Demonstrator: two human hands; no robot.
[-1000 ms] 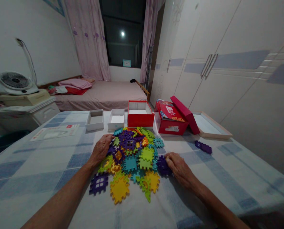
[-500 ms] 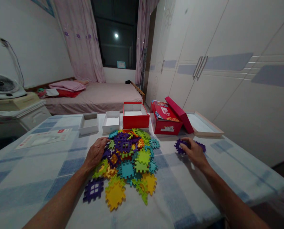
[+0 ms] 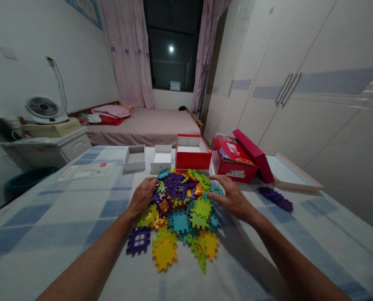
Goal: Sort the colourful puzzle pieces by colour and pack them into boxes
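A heap of interlocking plastic tiles with toothed edges, in purple, teal, green, yellow and orange, lies on the cloth; a purple tile (image 3: 177, 190) is near its top. My left hand (image 3: 143, 195) rests against the heap's left side, fingers loosely bent over the edge tiles and gripping none that I can see. On the opposite side, my right hand (image 3: 232, 197) has thumb and fingers apart, close to a teal tile (image 3: 216, 190). Further right, a short row of purple tiles (image 3: 275, 199) lies on the cloth. Toward me sit a purple window tile (image 3: 138, 241) and a yellow tile (image 3: 165, 251).
Behind the heap stand a grey-white box (image 3: 134, 163), a white box (image 3: 161, 164) and an open red box (image 3: 193, 159). A printed red box (image 3: 233, 161) with a leaning lid (image 3: 254, 154) is beside a shallow tray (image 3: 299, 182). A printed sheet (image 3: 86, 172) lies left.
My right hand has left the purple tiles at the right and moved left to the heap's edge, its fingers now apart. My left hand stays at the heap. The view has turned left.
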